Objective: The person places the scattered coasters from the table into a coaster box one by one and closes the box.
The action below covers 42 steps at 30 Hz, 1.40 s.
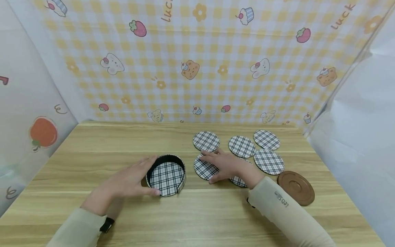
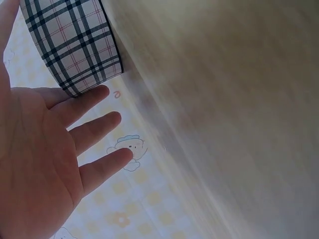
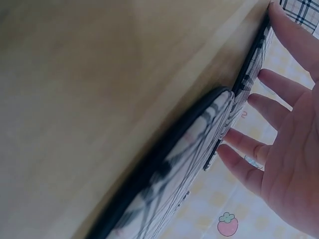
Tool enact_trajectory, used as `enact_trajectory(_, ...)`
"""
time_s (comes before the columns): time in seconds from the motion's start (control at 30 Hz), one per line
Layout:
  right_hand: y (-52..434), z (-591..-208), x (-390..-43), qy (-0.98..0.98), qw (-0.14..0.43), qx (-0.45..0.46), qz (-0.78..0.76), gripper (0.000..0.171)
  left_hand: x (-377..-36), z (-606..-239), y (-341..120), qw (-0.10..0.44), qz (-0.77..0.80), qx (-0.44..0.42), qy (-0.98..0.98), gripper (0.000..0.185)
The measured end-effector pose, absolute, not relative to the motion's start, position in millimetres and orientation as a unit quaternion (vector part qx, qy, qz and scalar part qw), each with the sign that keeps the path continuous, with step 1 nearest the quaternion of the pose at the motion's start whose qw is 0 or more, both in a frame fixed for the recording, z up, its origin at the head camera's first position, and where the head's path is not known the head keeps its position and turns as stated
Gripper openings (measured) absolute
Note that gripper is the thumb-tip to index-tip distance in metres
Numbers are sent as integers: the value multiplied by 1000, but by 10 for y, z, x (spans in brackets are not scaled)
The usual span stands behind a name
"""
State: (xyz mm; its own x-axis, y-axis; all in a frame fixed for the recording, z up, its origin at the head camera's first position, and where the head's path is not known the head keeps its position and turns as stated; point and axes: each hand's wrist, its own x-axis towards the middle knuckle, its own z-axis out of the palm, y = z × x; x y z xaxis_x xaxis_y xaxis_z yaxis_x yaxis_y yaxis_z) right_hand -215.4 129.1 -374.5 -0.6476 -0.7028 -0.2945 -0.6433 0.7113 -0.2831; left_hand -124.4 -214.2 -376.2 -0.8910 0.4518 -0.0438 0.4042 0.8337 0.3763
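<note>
A round plaid coaster holder [image 1: 168, 158] with a black inner wall and a cut-out at the front stands on the table, a plaid disc at its bottom. Around its left side, my left hand [image 1: 131, 178] holds it between thumb and fingers; the left wrist view shows its plaid outer wall [image 2: 75, 40] against the fingers. To the right, a black-edged plaid coaster [image 1: 202, 168] lies flat beneath my right hand [image 1: 226, 164]. The thumb is at its near edge and the extended fingers reach its far edge. My right wrist partly covers another coaster [image 1: 239, 181].
Several more plaid coasters lie farther back, among them a back-left coaster [image 1: 206, 140] and a far-right coaster [image 1: 266, 139]. A brown round disc [image 1: 295, 188] with a raised ring sits beside my right forearm. The wooden table [image 1: 197, 219] meets a yellow checked backdrop [image 1: 172, 96].
</note>
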Motion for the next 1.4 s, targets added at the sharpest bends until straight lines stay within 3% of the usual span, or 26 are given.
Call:
enact_trajectory(0.77, 1233, -3715, -2123, 908, 195, -366, -60, 87, -1293, -3734, -2118, 111, 254, 202, 939, 121)
enact_trajectory(1.0, 1258, -3733, -2111, 906, 176, -378, -68, 85, -1306, -3706, -2114, 136, 286, 188, 930, 120)
enact_trajectory(1.4, 1320, -3642, -2031, 910, 147, -371, -110, 80, -1293, -3643, -2107, 134, 285, 189, 930, 119)
